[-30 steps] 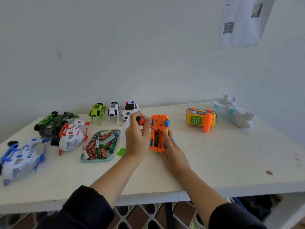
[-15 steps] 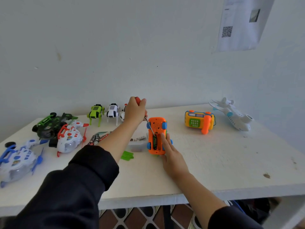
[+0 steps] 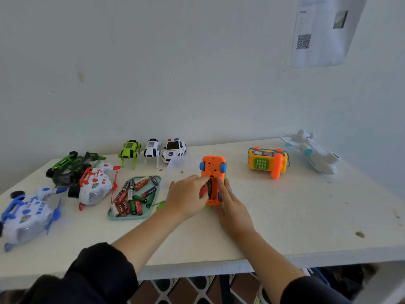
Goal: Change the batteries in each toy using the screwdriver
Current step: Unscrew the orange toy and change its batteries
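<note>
On the worktop [image 3: 285,216], the right hand [image 3: 232,207] steadies the orange toy [image 3: 213,167]; the left hand [image 3: 186,196] pinches a battery [image 3: 209,187] in its open compartment; next, I think, pressing it in fully.

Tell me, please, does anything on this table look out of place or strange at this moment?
Mostly one thing: the orange toy lies upside down, wheels up, with its battery compartment open between both hands. A small green piece, perhaps its cover, lies loose beside the battery tray. The other toys look orderly.
</note>
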